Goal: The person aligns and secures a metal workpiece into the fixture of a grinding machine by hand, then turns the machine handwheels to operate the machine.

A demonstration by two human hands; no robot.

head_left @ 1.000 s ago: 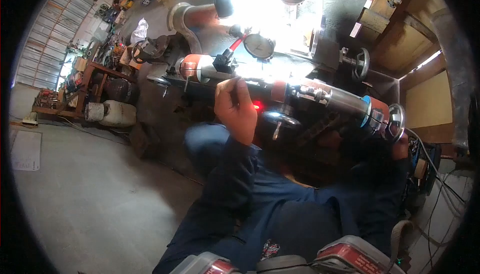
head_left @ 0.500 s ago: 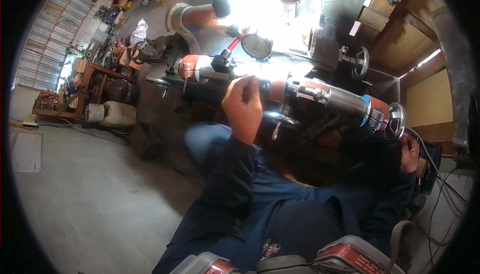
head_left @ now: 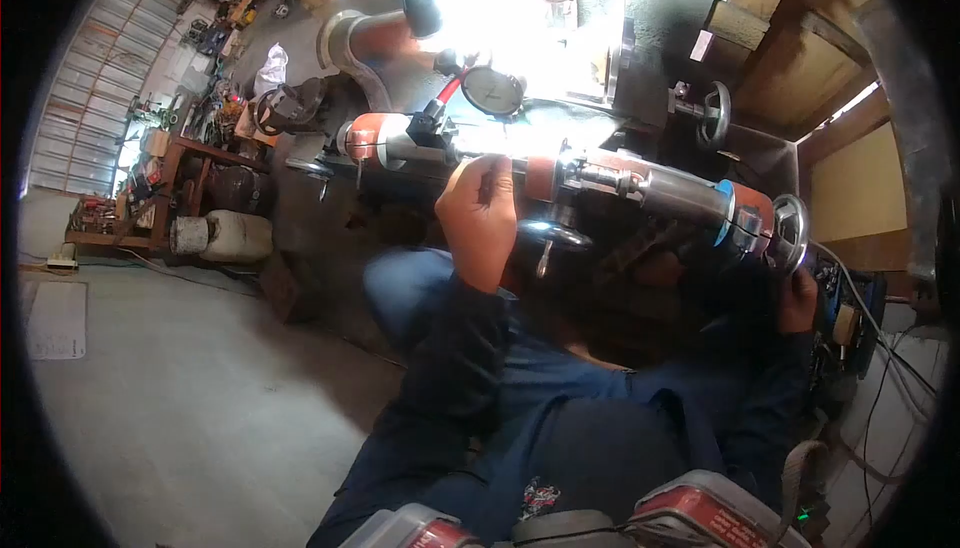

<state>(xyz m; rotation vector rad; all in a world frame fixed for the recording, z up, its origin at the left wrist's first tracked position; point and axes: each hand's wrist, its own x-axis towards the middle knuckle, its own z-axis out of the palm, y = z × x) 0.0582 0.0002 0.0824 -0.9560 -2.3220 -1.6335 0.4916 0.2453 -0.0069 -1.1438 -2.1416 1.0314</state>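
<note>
at the machine's left end i have an orange collar (head_left: 367, 136), where the long steel shaft (head_left: 400, 138) begins. the shaft's long axis runs across the view, from that left end down gently to the right end. a black clamp block (head_left: 427, 129) sits on it, and a red arm (head_left: 449, 90) slants up and right from the block toward the dial gauge (head_left: 493, 92), whose round face shows to me above the shaft.

my left hand (head_left: 480, 218) comes up from the near edge, thumb and fingertips drawn together at the shaft, just below the gauge; glare keeps me from telling whether they pinch anything. just right of it are a middle orange collar (head_left: 541, 178) and, lower, a small handwheel (head_left: 556, 236) with its handle pointing down. a bare steel cylinder (head_left: 688, 196) continues to a blue ring (head_left: 723, 213) and the large handwheel (head_left: 790, 235) at the right end.

my right hand (head_left: 799, 303) is at that wheel's lower rim, fingers bent; shadow hides how firmly they close. off the machine's left near corner lies open floor (head_left: 200, 388); a knee (head_left: 408, 288) crowds the space beside my left wrist.
</note>
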